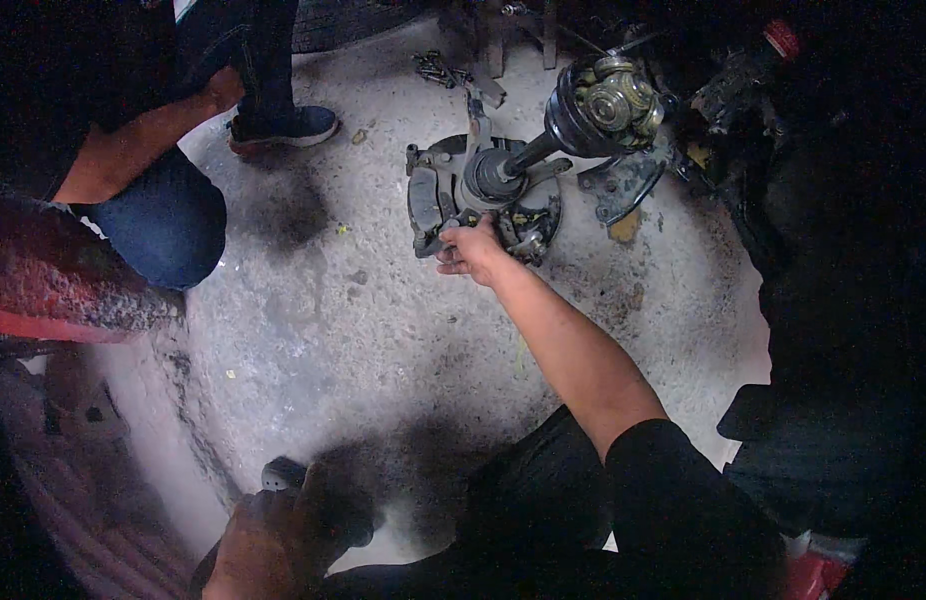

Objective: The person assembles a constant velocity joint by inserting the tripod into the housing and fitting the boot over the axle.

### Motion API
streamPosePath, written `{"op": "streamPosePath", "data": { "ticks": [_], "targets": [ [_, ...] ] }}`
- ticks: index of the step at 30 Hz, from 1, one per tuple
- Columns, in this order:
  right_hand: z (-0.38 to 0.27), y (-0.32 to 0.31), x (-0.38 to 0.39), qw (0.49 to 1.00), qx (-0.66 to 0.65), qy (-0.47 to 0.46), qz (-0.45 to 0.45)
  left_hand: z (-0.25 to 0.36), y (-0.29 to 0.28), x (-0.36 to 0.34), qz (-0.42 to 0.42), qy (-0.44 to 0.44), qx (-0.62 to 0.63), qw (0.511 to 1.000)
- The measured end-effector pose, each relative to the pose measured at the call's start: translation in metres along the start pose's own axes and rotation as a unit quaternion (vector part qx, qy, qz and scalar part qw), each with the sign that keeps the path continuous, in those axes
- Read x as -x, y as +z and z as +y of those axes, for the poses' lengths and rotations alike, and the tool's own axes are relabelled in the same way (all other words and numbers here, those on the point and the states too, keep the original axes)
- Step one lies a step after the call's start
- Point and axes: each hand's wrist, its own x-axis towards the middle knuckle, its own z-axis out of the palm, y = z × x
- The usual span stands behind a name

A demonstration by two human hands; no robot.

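Observation:
My right hand (pixel 468 250) reaches to the lower side of a greasy wheel hub and brake assembly (pixel 425 200) on the floor, its fingers curled on the lower edge. A drive shaft (pixel 533 148) rises from the hub through a ribbed boot (pixel 488 178) to a larger boot with an exposed, grease-covered joint (pixel 618 105) at the upper right. My left hand (pixel 248 545) is in shadow at the lower left, beside a dark perforated object (pixel 281 473); its fingers and anything in them are unclear.
Another person's bent knee (pixel 163 240), forearm (pixel 133 160) and shoe (pixel 283 130) are at upper left, beside a red curved object (pixel 63 290). A tire (pixel 348 25), small metal parts (pixel 438 70) and a metal plate (pixel 618 190) surround the assembly on the rough concrete floor (pixel 333 340).

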Motion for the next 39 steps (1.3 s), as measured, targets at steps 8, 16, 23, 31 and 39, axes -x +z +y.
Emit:
{"op": "streamPosePath", "data": {
  "ticks": [8,16,23,31,39],
  "targets": [
    [-0.0041,-0.0041,0.0039,0.999,0.013,0.007,-0.050,-0.0012,0.0007,0.0063,-0.001,-0.003,-0.008,1.000],
    [-0.0015,-0.0076,0.0041,0.999,0.014,0.005,-0.039,-0.0017,-0.0008,0.0011,-0.008,0.000,-0.012,1.000],
    [-0.0016,-0.0063,0.0027,0.999,0.005,0.006,-0.051,-0.0022,-0.0010,-0.0010,-0.011,0.003,-0.015,1.000],
    [-0.0035,-0.0057,0.0053,0.999,0.018,0.014,-0.043,-0.0032,-0.0013,-0.0008,-0.014,0.002,-0.019,1.000],
    [-0.0002,-0.0103,0.0023,0.998,0.018,-0.005,-0.067,-0.0058,-0.0004,0.0044,-0.016,-0.002,-0.023,1.000]
  ]
}}
